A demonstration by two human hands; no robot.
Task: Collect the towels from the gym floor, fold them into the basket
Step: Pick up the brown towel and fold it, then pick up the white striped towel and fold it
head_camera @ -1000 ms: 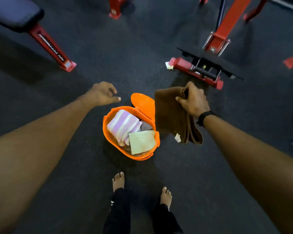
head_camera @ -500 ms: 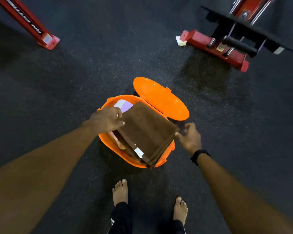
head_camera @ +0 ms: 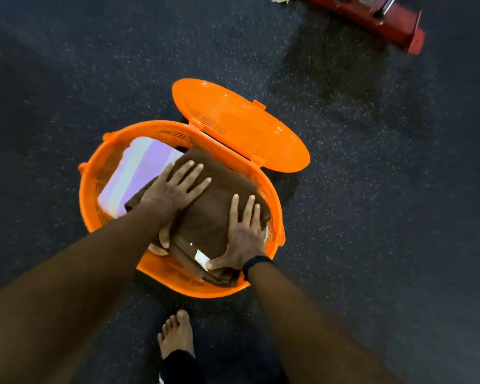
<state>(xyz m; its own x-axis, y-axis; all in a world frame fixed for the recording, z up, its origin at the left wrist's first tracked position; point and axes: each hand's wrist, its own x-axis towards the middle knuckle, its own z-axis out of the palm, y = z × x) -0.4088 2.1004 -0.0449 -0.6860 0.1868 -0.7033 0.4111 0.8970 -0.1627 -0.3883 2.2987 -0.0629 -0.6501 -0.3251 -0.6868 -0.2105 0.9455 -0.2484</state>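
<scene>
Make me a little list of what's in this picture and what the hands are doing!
basket: orange, on the floor, lid open
brown towel: folded, on top in the basket
striped towel: under the brown one, partly showing
left hand: flat, presses the brown towel
right hand: flat, presses the brown towel
foot: bare, near the basket

Head view, steeply downward, close overhead

red machine base cut off at top
</scene>
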